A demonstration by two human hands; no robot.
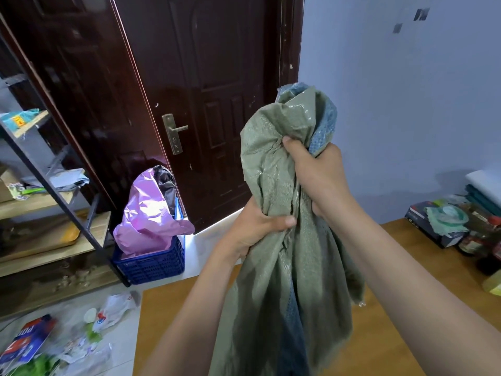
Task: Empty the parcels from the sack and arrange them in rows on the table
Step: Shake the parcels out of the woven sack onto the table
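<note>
Bench [385, 267]: wooden, below the sack.
Sack [287, 240]: green woven, long axis upright, bunched end topmost, loose body hanging toward the bench; parcels unseen.
Right hand [322, 175]: upper grip, clamped round the gathered end.
Left hand [260, 226]: lower grip, clenched on the sack just beneath.

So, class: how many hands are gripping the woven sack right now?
2. The left hand grips the sack lower down at its bunched neck; the right hand grips it just above. Both hold it above the wooden table.
</note>
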